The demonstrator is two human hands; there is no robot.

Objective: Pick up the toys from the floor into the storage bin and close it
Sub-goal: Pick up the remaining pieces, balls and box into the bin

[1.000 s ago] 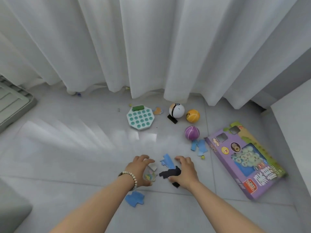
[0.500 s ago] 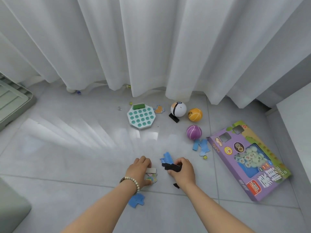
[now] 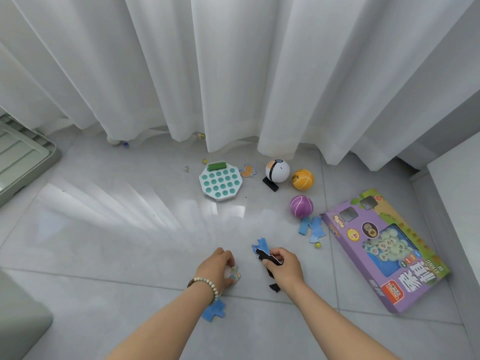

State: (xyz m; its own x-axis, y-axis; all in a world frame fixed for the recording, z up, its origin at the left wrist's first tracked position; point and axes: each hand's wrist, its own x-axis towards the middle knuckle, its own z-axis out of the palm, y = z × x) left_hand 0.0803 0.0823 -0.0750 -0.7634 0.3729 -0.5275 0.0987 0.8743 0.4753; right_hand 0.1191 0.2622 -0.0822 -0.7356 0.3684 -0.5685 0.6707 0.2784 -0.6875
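since a second ago both hands have drawn their finds in closer: the right hand (image 3: 284, 268) has raised the black flat puzzle piece (image 3: 265, 255) off the grey tiled floor (image 3: 117, 242), and the left hand (image 3: 217, 268) has curled tighter over the pale printed puzzle piece (image 3: 233, 274). each hand pinches its piece between thumb and fingers, a little nearer the person than the purple rubber ball (image 3: 301, 206).

by my reading the task is barely begun. nothing shown has reached a bin. still on the floor are:

- the blue foam pieces (image 3: 313, 228) just beside the purple ball
- the orange ball (image 3: 303, 179) and the white ball with a black band (image 3: 277, 170) beyond it, towards the white curtain (image 3: 233, 74)
- the white-and-teal octagonal pop toy (image 3: 220, 183) further along
- the purple cardboard game box (image 3: 384, 250) next to the ball
- another blue foam piece (image 3: 214, 310) by the left wrist

the pale green ribbed plastic thing (image 3: 20, 157), far across the floor from the purple ball, is probably the storage bin or its lid. i cannot tell which.
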